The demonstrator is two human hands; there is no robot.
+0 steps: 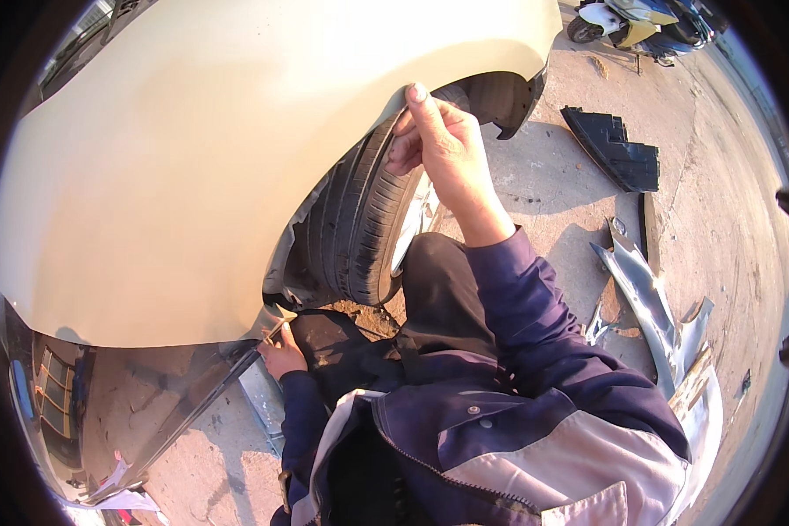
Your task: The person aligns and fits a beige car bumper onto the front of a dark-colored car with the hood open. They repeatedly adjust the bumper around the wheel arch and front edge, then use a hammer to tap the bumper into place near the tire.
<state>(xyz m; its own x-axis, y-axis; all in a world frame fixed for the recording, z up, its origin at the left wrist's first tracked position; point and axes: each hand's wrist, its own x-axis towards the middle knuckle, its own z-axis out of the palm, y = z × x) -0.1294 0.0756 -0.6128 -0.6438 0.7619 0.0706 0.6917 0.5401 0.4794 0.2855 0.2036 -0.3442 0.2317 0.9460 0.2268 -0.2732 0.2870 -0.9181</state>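
A large pale beige car fender (193, 175) fills the upper left of the head view. My right hand (447, 145) pinches the edge of its wheel arch, thumb on the outer face and fingers curled behind the lip. Lower down, my left hand (282, 352) is closed on the fender's bottom corner, close to a narrow bent tab. Under the arch stands a black tire (359, 219) on a silver wheel, partly hidden by the panel and my right hand. A dark liner shows inside the arch at its far end.
To the right, a black plastic piece (618, 149) lies on the concrete, with crumpled silver body panels (653, 302) nearer. A parked scooter (644, 26) stands at the far right. At lower left are a dark opening edge and a vent-like part (57, 394). My knees are bent beside the wheel.
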